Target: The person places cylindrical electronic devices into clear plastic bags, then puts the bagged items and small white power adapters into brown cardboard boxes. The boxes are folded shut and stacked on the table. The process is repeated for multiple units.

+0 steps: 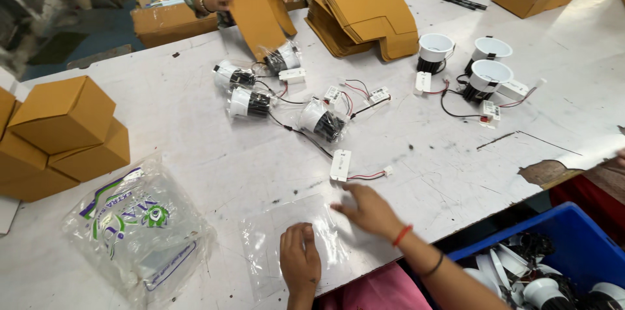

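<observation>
Hands (335, 235) on flat clear bag (286, 245)

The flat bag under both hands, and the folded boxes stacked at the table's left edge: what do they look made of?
The flat bag looks like thin clear plastic film: glossy, wrinkled, the white table showing through. The left hand and right hand both rest on it. The folded boxes look like matte brown cardboard, with crisp folded edges.

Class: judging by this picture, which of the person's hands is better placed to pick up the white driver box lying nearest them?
Probably the right hand: it lies just below the driver box, while the left hand rests farther back on the clear plastic bag.
</observation>
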